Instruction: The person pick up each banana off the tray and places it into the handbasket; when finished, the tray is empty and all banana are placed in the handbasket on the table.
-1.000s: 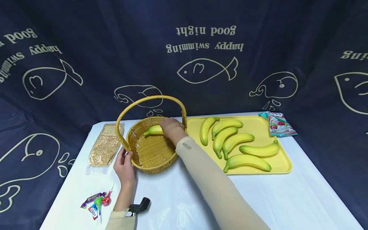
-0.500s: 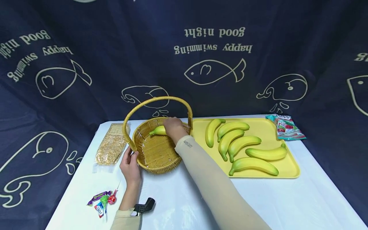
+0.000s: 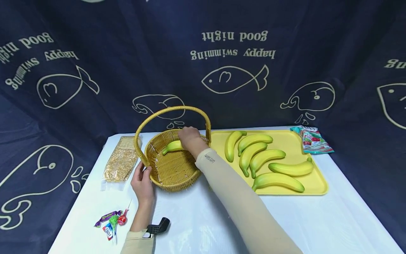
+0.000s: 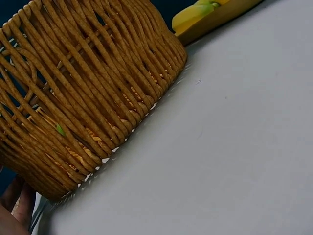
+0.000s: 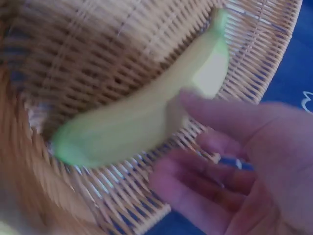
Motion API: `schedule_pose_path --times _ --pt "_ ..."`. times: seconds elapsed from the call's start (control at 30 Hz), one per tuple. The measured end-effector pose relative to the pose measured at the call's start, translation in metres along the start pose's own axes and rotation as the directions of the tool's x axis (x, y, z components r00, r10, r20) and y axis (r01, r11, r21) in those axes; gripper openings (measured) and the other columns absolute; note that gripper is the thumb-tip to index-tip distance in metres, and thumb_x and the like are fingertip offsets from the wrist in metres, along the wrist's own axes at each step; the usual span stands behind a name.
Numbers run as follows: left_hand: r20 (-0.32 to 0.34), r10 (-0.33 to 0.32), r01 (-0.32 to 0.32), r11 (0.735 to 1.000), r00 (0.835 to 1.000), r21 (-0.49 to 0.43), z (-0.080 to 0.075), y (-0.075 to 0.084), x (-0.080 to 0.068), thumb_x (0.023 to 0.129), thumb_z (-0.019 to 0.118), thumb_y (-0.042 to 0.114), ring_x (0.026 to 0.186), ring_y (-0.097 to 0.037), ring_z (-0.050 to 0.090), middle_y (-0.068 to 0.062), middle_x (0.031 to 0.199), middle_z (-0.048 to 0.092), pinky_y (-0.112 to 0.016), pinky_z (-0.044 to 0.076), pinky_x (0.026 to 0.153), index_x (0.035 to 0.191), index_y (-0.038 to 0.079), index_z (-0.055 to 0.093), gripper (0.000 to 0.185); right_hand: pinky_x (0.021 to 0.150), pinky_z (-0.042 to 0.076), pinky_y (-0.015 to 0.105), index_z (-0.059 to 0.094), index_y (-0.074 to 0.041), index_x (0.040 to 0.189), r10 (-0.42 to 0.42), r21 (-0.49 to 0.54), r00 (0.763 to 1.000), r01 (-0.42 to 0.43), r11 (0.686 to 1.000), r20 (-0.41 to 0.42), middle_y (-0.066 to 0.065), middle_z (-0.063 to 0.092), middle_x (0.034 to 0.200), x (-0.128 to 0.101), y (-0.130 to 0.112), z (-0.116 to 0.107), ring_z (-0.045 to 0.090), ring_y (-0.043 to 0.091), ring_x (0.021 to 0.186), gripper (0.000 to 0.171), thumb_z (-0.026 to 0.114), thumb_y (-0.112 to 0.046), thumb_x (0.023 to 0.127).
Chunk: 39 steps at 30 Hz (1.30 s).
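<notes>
A yellow-green banana (image 3: 172, 146) lies inside the round wicker basket (image 3: 172, 185) near its far side. My right hand (image 3: 191, 139) reaches into the basket over the banana's right part. In the right wrist view, which is blurred, the thumb of that hand (image 5: 234, 161) overlaps the banana (image 5: 127, 122), while the other fingers spread loosely below it, apart from the fruit. Whether the thumb touches the banana I cannot tell. At the basket's left side, my left hand (image 3: 142, 181) grips it by the handle's base. The left wrist view shows mostly the basket's woven wall (image 4: 93, 83).
Several more bananas (image 3: 279, 181) lie on a yellow tray (image 3: 312, 188) right of the basket. A candy bag (image 3: 312, 140) overlaps the tray's far right corner. On the left are a clear bag of grains (image 3: 120, 162) and several small sweets (image 3: 111, 222). A dark printed cloth (image 3: 234, 106) hangs behind.
The head view has shifted slightly. My right hand has moved a little up and left within the basket. The banana and the left hand keep their places on the basket.
</notes>
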<state>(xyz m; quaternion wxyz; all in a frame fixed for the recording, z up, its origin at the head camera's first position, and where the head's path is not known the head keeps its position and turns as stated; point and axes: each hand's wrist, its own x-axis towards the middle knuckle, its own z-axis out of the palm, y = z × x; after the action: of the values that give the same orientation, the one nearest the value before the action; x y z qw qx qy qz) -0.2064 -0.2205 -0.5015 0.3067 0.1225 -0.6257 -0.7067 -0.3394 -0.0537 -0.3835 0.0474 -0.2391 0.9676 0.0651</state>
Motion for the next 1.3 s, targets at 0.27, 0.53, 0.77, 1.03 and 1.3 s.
schedule_pose_path --times 0.27,0.53,0.77,1.03,1.3 --pt "0.026 -0.001 0.001 1.000 1.000 -0.006 -0.003 0.012 -0.002 0.090 0.057 0.003 0.110 -0.018 0.059 -0.016 0.125 0.059 -0.020 0.048 0.086 0.128 0.006 0.062 0.038 0.072 0.048 0.033 0.069 -0.013 0.106 -0.191 0.194 0.978 0.205 0.959 -0.086 0.000 0.063 0.096 -0.045 0.034 -0.041 0.058 0.016 0.083 0.021 0.061 -0.027 0.093" --pt "-0.015 0.025 -0.024 1.000 1.000 0.019 -0.002 -0.004 0.000 0.090 0.058 0.007 0.109 -0.017 0.060 -0.009 0.122 0.062 -0.021 0.048 0.086 0.126 0.014 0.065 0.036 0.068 0.050 0.031 0.072 -0.016 0.105 -0.212 0.458 0.950 0.298 0.838 -0.230 -0.006 0.067 0.091 -0.109 0.118 -0.015 0.061 0.010 0.078 0.019 0.060 -0.028 0.095" --pt "0.003 0.018 -0.018 0.999 1.000 0.028 0.000 0.007 -0.004 0.091 0.057 0.006 0.108 -0.016 0.060 -0.011 0.124 0.061 -0.019 0.047 0.086 0.129 0.011 0.062 0.039 0.076 0.049 0.040 0.062 -0.007 0.125 0.052 0.465 0.998 -0.031 0.885 -0.032 0.011 0.066 0.110 -0.103 0.163 0.029 0.062 0.023 0.087 0.037 0.058 -0.030 0.096" --pt "-0.001 -0.002 0.002 1.000 1.000 0.026 -0.002 -0.005 -0.001 0.092 0.057 0.008 0.108 -0.018 0.060 -0.007 0.123 0.061 -0.020 0.048 0.085 0.128 0.016 0.063 0.038 0.079 0.046 0.046 0.051 0.002 0.129 0.312 0.388 0.945 -0.326 0.862 0.100 0.019 0.059 0.110 -0.072 0.173 0.065 0.057 0.034 0.092 0.055 0.055 -0.041 0.095" --pt "0.009 -0.012 0.011 1.000 1.000 0.023 -0.005 -0.003 0.001 0.092 0.058 0.009 0.112 -0.021 0.058 -0.005 0.124 0.061 -0.020 0.048 0.085 0.128 0.018 0.063 0.038 0.089 0.044 0.052 0.009 0.002 0.151 0.416 0.603 0.894 -0.426 0.674 0.167 0.029 0.047 0.131 -0.064 0.157 0.072 0.049 0.047 0.111 0.091 0.060 -0.041 0.089"
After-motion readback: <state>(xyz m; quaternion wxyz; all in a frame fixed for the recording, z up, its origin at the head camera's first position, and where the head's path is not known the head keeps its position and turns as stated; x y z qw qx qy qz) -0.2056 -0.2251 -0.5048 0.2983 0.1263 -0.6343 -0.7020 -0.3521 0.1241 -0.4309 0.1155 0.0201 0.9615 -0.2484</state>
